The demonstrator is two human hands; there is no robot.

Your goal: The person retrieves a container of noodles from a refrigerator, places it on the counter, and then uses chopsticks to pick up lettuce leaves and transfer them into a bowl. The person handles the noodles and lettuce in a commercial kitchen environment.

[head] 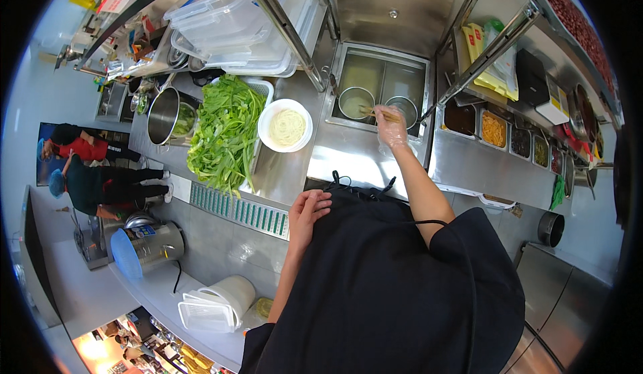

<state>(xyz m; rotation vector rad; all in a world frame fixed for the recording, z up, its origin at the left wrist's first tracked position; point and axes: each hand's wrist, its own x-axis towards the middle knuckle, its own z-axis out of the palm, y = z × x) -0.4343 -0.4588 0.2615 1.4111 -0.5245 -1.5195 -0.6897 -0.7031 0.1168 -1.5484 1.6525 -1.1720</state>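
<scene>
In a clear plastic glove, my right hand [392, 128] grips a pair of wooden chopsticks [369, 111]. Their tips reach into the left round strainer basket [356, 103], which sits in cloudy liquid in a two-compartment noodle boiler [359, 67]. A second strainer basket [403, 106] stands in the right compartment, partly behind that hand. My bare left hand [310, 208] rests near my waist against the black apron, fingers loosely curled, with nothing seen in it. On the counter to the left, a white bowl [263, 131] holds pale noodles [287, 127].
Leafy greens [226, 132] overflow a white basket beside a steel pot [163, 115]. Topping containers [494, 129] line the right counter under a shelf with yellow packets [485, 65]. Steel shelf posts [281, 17] flank the boiler. Two people [83, 183] stand at the far left beyond a floor drain grate [236, 213].
</scene>
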